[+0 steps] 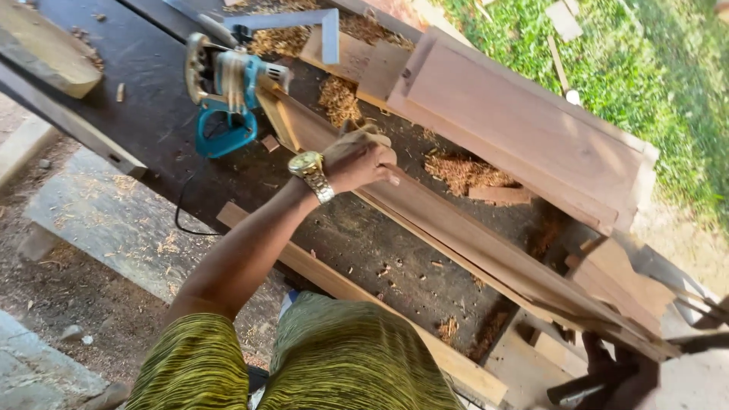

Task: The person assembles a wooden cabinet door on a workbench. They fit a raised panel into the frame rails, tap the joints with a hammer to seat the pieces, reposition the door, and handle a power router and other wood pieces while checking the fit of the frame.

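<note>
My left hand (361, 158), with a gold wristwatch (311, 171) on the wrist, is closed over the top edge of a long narrow wooden plank (456, 228). The plank runs slantwise across the dark workbench (152, 121). At the lower right my right hand (611, 372) is in shadow, with its fingers wrapped around the near end of the same stack of planks. A blue electric hand planer (228, 87) lies on the bench just beyond the plank's far end, and its black cord trails off the bench.
A metal try square (311, 23) rests on wood shavings at the back. Wide reddish boards (524, 129) lie to the right of the plank, with sawdust piles (459, 171) between. A pale board (342, 285) edges the bench. Grass (653, 68) lies beyond.
</note>
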